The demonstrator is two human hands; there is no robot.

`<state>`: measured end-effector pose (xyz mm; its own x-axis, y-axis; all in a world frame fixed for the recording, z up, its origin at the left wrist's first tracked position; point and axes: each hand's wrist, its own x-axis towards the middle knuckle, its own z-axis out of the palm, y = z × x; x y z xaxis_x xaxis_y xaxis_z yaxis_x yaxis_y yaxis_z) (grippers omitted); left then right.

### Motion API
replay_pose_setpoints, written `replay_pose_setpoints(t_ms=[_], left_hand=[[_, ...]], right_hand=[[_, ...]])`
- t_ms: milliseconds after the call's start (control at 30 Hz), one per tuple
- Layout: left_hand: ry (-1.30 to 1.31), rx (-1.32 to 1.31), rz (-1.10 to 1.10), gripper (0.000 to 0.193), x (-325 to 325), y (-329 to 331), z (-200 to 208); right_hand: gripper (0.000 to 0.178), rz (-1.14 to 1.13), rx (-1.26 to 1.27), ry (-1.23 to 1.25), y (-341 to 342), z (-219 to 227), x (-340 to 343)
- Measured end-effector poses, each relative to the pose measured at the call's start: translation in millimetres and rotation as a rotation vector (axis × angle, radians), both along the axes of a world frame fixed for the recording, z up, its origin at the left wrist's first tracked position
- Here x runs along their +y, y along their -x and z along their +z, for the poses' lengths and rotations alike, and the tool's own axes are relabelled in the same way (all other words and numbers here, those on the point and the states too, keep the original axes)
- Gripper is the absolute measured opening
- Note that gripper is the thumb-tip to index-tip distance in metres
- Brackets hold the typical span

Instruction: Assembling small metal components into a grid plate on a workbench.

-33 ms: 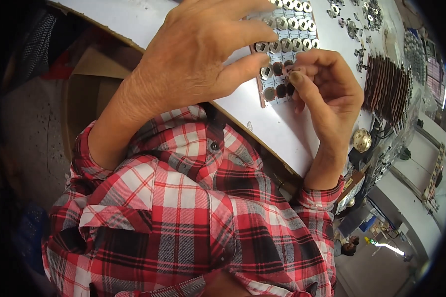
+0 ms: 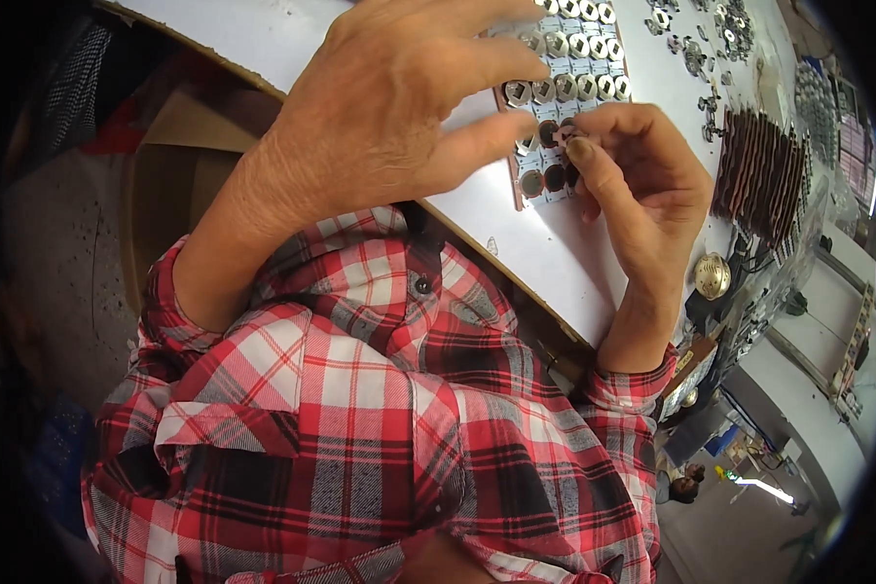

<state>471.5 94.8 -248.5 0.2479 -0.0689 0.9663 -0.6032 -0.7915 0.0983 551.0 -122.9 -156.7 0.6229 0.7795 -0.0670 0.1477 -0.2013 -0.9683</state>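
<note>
Bench point(image 2: 545, 258): white, loose metal bits point(image 2: 696, 58) top right
Circuit-board panel point(image 2: 539, 158): near end between hands, long axis seemingly pointing away
Right hand point(image 2: 647, 170): nearer, over front rows, pinching some tiny part point(image 2: 562, 136)
Left hand point(image 2: 384, 117): spread wide, left edge, looks empty

Lighting bright at centre, dim at margins

The smooth white desk point(image 2: 545, 261) is brightly lit, with a soft-edged shadow on its near part. Round silver metal pieces point(image 2: 606, 88) return small glints. A white tubular lamp point(image 2: 766, 488) glares at lower right; the grey floor point(image 2: 58, 224) at left is dim. Fisheye distortion bends outer edges; black vignette surrounds. Background detail is soft.
</note>
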Motion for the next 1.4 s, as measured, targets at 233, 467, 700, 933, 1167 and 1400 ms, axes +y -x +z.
replay_pose_setpoints(t_ms=[233,467,700,933,1167,1400], left_hand=[[-0.093,0.098,0.103,0.046,1,9,6],[-0.064,0.107,0.114,0.05,0,13,7],[0.108,0.856,0.078,0.049,-10,31,54],[0.029,-0.14,0.003,0.049,-6,-19,-14],[-0.026,0.775,0.21,0.054,-19,41,58],[0.005,0.78,0.262,0.052,-21,42,58]], right_hand=[[0.014,0.034,-0.142,0.098,4,3,3],[0.014,-0.001,-0.138,0.098,7,2,7],[0.01,-0.014,-0.148,0.101,3,-4,4],[0.013,0.148,-0.328,0.138,-9,-4,2],[0.023,-0.211,-0.486,-0.018,-36,-14,-11],[0.029,-0.483,-0.615,0.327,-96,-15,-59]])
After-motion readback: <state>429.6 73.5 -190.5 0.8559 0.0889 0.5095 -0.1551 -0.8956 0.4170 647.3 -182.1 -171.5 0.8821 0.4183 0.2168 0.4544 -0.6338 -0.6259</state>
